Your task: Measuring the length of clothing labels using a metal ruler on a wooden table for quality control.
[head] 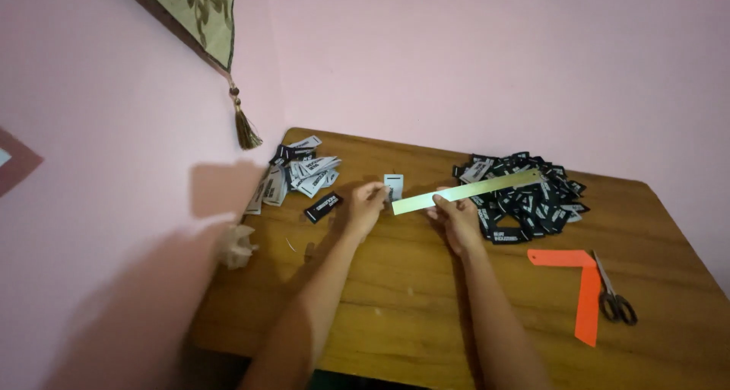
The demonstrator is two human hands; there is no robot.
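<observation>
Both hands meet mid-table: right hand (456, 217) grips ruler (468, 190), left hand (366, 204) label (393, 185).

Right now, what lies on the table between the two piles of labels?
In the head view, between the pale pile and the black pile: both hands, left hand at a small white label, right hand holding a metal ruler.

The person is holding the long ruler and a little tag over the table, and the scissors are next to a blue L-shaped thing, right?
Not quite: the L-shaped thing beside the scissors is orange, not blue, as the head view shows. The right hand does hold the long ruler, and the left hand holds the little tag.
</observation>
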